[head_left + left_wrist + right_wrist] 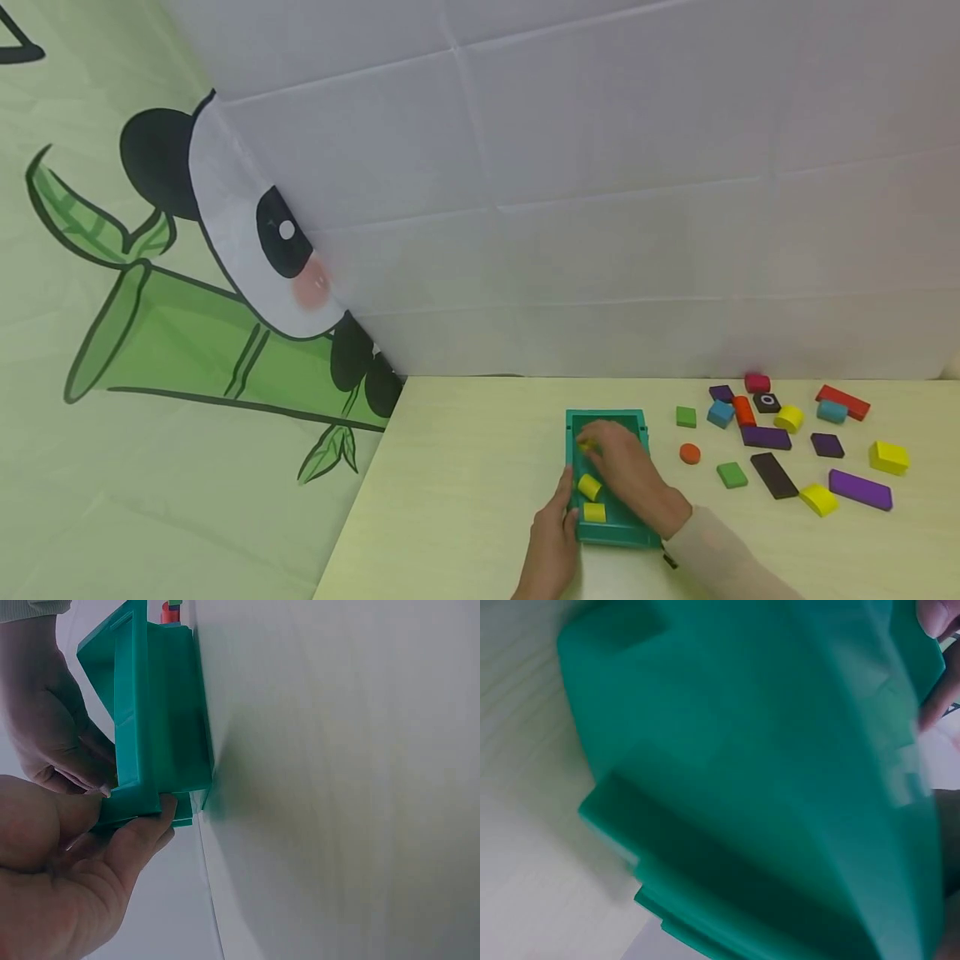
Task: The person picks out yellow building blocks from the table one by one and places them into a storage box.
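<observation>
A smooth, plastic-looking green rectangular tray [621,518] holds two rounded yellow blocks, one [590,487] just nearer the wearer than the right fingers and the other [594,512] beyond it, closer still to the wearer. Inside the tray's far part, the right hand [628,473] has its fingers drawn narrow, pinching a third yellow block [586,446], mostly covered. The left hand [553,535] grips the tray's left rim between thumb and fingers. Right of the right fingers, matte coloured blocks [767,437], bars, cubes and curved pieces, lie scattered across the pale, faintly grained tabletop [450,500].
</observation>
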`<state>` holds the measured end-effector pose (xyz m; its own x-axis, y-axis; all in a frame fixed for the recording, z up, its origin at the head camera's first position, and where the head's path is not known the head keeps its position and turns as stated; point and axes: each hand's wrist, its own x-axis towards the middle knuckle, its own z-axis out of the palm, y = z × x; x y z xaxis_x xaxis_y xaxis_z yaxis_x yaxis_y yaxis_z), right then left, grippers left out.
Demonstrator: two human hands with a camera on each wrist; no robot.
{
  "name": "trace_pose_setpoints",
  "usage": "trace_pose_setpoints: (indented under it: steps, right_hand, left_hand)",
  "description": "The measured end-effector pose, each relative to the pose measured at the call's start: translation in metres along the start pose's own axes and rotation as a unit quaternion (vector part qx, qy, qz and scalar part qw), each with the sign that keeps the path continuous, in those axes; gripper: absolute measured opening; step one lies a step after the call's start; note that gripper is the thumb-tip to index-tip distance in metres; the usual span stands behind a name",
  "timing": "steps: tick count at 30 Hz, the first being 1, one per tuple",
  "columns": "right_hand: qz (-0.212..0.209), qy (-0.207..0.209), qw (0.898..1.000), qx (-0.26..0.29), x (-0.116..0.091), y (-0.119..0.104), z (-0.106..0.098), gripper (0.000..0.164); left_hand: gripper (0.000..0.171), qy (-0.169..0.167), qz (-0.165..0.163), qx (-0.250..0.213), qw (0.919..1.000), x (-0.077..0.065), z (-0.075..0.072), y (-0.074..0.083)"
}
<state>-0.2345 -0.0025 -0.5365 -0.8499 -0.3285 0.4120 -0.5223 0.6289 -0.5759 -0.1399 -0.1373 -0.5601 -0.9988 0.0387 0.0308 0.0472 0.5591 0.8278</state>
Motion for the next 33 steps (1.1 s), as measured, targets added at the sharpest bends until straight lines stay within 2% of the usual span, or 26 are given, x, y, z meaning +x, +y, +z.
trace_pose_setpoints:
  steps: [10,20,27,33]
  right_hand:
    - [0.011,-0.023,1.000,-0.002,-0.002,0.000,0.006,0.022]
    - [0.002,-0.023,1.000,0.008,-0.004,0.003,0.010,0.024]
    - [0.009,-0.037,0.999,0.003,-0.004,0.004,0.011,0.024]
    - [0.023,-0.054,0.998,-0.009,-0.007,0.003,0.012,0.023]
  left_hand:
    - [0.058,0.001,-0.011,0.003,0.9999,0.001,0.000,0.002]
    - [0.058,0.000,-0.003,0.001,1.0000,0.002,-0.001,0.003]
    - [0.058,0.004,0.008,0.004,1.0000,0.002,-0.001,0.002]
    - [0.059,0.005,-0.002,0.005,1.0000,0.001,0.001,0.000]
